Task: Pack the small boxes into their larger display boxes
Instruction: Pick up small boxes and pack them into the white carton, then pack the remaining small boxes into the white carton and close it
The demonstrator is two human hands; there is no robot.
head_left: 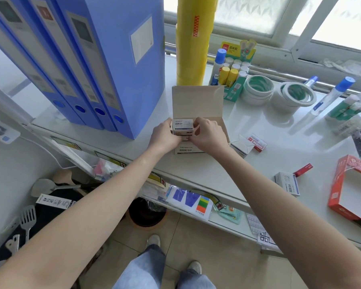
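Both hands hold a stack of small white paper-clip boxes (pixel 183 127) over the open kraft display box (pixel 196 105), which sits at the table's near edge beside the blue file boxes (pixel 104 65). The left hand (pixel 165 135) has its grip clamped on the stack's left side, and the right hand (pixel 209 134) on its right side. The stack looks partly lowered into the box's left end; how much already lies inside is hidden. Work remains: a small white box (pixel 288 183) and a small red staple box (pixel 257 142) lie loose toward the table's right edge, near the open red display box (pixel 342 195). Packing seems in an early-to-middle stage.
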